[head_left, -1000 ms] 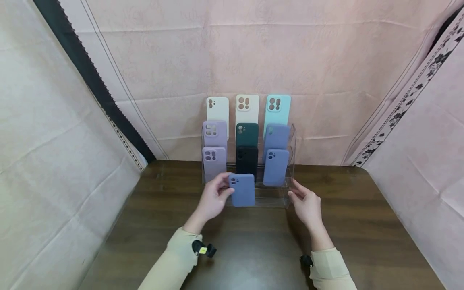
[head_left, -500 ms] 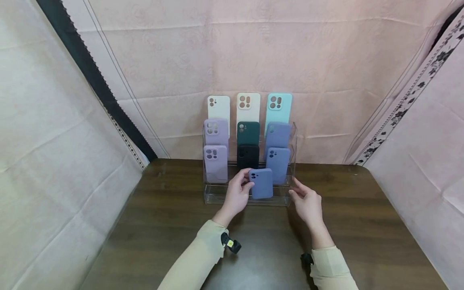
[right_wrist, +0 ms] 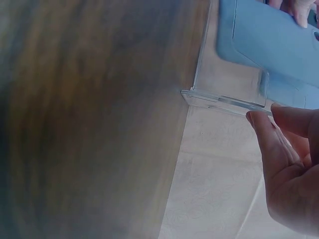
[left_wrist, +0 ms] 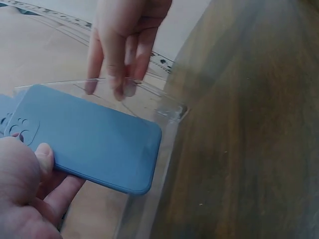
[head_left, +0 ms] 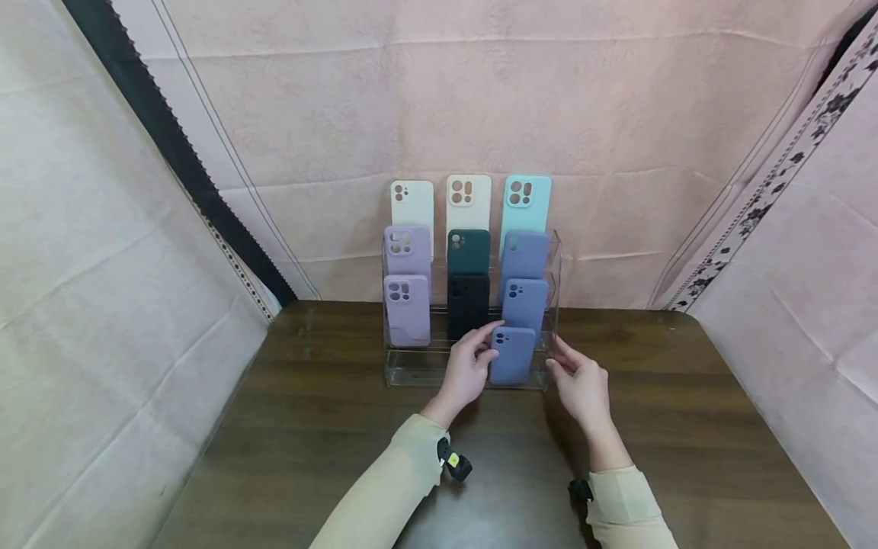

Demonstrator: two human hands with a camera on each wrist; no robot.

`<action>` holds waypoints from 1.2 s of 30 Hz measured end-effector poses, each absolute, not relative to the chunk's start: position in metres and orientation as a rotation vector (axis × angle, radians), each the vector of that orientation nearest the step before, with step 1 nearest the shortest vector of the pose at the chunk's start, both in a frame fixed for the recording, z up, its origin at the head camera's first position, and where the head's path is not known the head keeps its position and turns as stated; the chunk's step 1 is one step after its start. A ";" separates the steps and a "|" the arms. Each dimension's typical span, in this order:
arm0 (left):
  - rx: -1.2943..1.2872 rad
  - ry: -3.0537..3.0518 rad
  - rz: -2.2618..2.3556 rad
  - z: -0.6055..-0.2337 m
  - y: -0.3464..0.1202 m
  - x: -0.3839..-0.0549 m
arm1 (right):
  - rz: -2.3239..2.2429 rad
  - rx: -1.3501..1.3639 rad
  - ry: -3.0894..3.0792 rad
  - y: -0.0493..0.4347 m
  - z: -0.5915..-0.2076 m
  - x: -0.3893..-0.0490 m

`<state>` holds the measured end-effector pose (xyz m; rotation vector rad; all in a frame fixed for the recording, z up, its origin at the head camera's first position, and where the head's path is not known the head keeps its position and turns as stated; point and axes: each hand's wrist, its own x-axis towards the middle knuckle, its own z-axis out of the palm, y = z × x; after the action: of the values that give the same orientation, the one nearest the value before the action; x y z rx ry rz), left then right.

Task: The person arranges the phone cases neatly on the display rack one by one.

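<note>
Pinched by its left edge between the thumb and fingers of my left hand (head_left: 468,372) is a blue phone case (head_left: 513,355). It stands nearly upright at the right part of the front tier of a clear stepped display rack (head_left: 414,375). Whether its lower edge rests on the tier I cannot tell. My right hand (head_left: 581,387) grips the rack's right side panel; in the right wrist view, thumb and fingers meet on that clear panel (right_wrist: 227,102). Directly behind the held case, another blue phone case (head_left: 525,301) stands on the tier above.
Several more cases stand in columns on the rack: lilac (head_left: 408,309), black (head_left: 469,305), dark green (head_left: 469,252), white (head_left: 412,204), cream (head_left: 469,200) and turquoise (head_left: 527,202). The rack sits on a brown wooden table (head_left: 329,366), with a pale cloth (head_left: 288,99) hanging behind.
My left hand has moved right with the blue case, from the rack's middle to its right side, and lowered it to the front tier. My right hand has stayed on the rack's side.
</note>
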<state>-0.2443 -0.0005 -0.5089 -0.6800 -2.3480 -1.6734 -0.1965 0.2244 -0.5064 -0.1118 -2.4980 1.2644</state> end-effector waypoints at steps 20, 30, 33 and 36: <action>-0.712 -2.375 -1.627 -0.513 0.011 -0.248 | 1.280 -0.114 -2.495 0.220 -0.504 -0.194; -0.663 -2.363 -1.406 -0.510 0.011 -0.241 | 1.289 -0.110 -2.493 0.219 -0.505 -0.195; -0.653 -2.354 -1.381 -0.511 0.011 -0.239 | 1.284 -0.109 -2.491 0.219 -0.505 -0.195; -0.647 -2.336 -1.378 -0.512 0.010 -0.237 | 1.289 -0.118 -2.500 0.218 -0.505 -0.193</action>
<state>-0.2368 0.0101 -0.5120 -0.6474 -2.3362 -1.3780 -0.1931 0.2183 -0.5047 -0.1185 -2.5001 1.2894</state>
